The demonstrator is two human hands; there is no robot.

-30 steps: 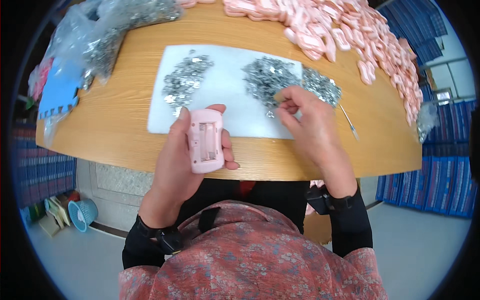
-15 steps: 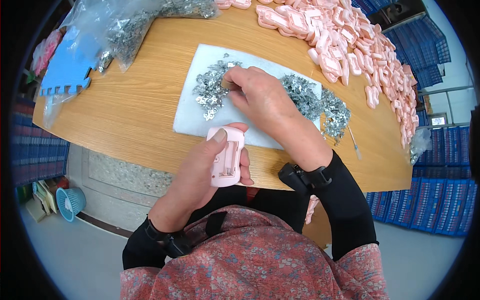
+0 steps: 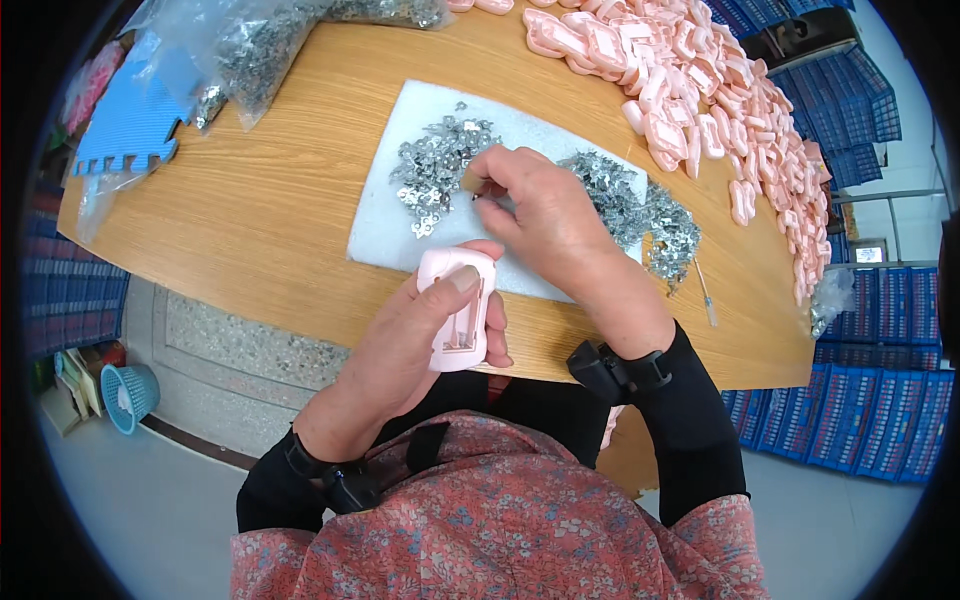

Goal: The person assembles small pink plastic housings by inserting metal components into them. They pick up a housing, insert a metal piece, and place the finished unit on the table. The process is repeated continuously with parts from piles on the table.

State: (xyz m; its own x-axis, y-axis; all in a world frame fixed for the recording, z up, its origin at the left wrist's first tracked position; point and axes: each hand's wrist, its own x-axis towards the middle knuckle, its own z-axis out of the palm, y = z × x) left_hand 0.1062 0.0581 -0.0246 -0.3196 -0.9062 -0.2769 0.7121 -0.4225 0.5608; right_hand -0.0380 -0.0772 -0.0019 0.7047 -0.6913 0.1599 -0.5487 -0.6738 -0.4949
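Note:
My left hand point(image 3: 405, 335) holds a pink plastic housing point(image 3: 434, 268) with a rectangular battery compartment, its thumb lying over the upper part of the recess. Above a white foam sheet point(image 3: 378, 225), my right hand point(image 3: 545, 205) has thumb and fingertips drawn together beside a heap of small metal contact plates point(image 3: 440, 165). Whatever sits between those fingertips is too small and too hidden to make out. A second heap of metal pieces point(image 3: 610, 195) lies partly behind my right hand, spilling off the sheet's right edge onto the wooden table point(image 3: 270, 215).
A large pile of pink housings point(image 3: 690, 90) covers the table's far right. Clear bags of metal parts point(image 3: 265, 60) and a blue foam mat point(image 3: 125, 120) occupy the far left. A thin stick-like tool point(image 3: 707, 295) lies at right. Blue racks point(image 3: 850, 420) and a basket point(image 3: 130, 398) stand beyond.
My right hand has drawn back slightly right and down from the left metal heap. My left thumb has shifted over the housing's recess, and the housing has turned a little.

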